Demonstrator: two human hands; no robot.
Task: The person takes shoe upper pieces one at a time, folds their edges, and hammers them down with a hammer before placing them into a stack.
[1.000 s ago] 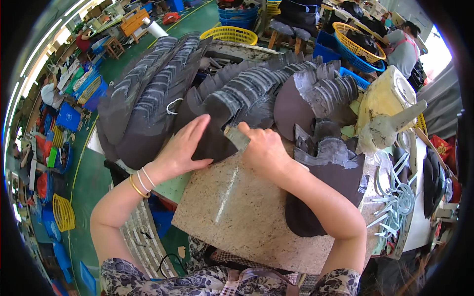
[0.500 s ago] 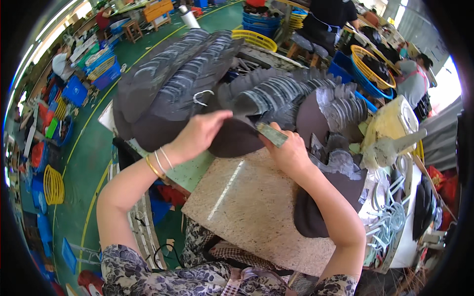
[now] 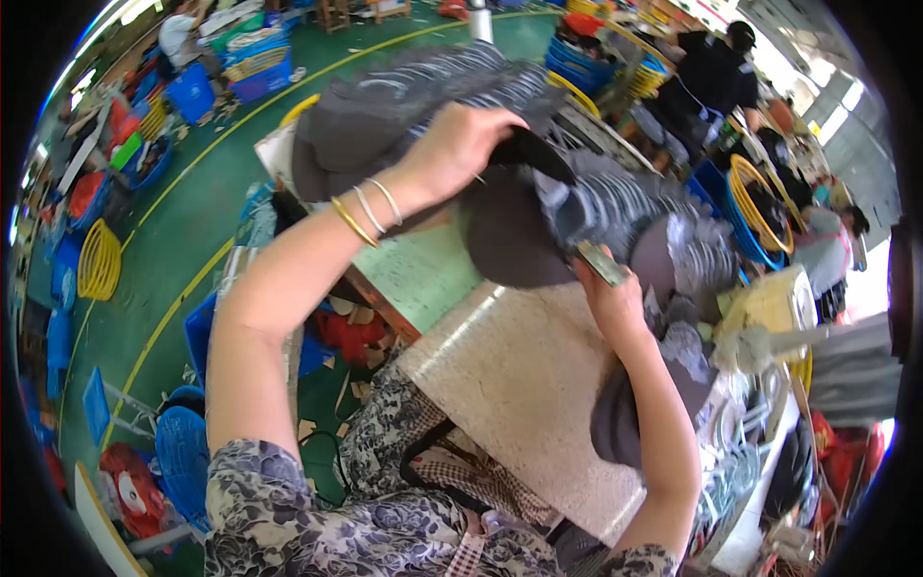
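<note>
My left hand (image 3: 457,154) is raised over the far left of the work, fingers pinching a thin dark brown rounded piece (image 3: 531,154) that is tilted up. Below it, another dark rounded piece (image 3: 510,231) lies flat at the board's far edge. My right hand (image 3: 615,303) grips a short flat grey-green bar (image 3: 601,263), perhaps a scraper, beside the overlapping pieces. Fanned rows of similar dark pieces with grey smeared edges (image 3: 606,207) spread beyond my hands. More dark pieces (image 3: 620,418) lie by my right forearm.
A speckled board (image 3: 510,385) lies before me, with a green surface (image 3: 423,274) to its left. To the right stand a cream container (image 3: 774,298) and pale-coated tangled items (image 3: 726,442). Blue and yellow baskets (image 3: 755,207) stand at the far right. Other people work beyond.
My left hand has moved up and away, lifting a dark piece. The right hand, still holding the bar, has shifted right. The whole view has turned.
</note>
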